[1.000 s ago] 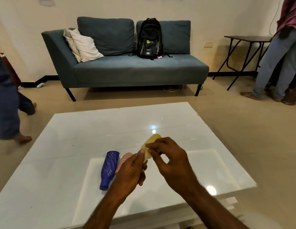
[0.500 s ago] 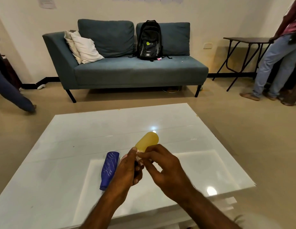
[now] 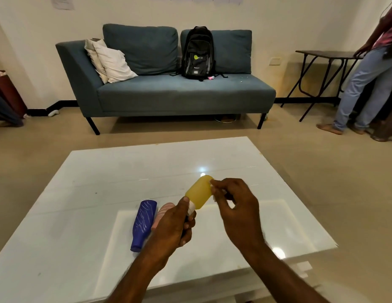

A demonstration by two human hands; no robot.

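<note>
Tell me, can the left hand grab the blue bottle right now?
Probably not yet: the left hand grips the yellow bottle. The blue bottle lies close beside it, uncovered.

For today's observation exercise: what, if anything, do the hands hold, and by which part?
A yellow bottle: the left hand grips its white neck end, the right hand pinches its far end.

A black backpack (image 3: 197,53) stands upright on a blue-grey fabric sofa (image 3: 179,95) at top centre, with two cream cushions (image 3: 111,61) to its left. At upper right, a person in jeans (image 3: 365,84) stands touching a dark folding table (image 3: 326,54).
</note>
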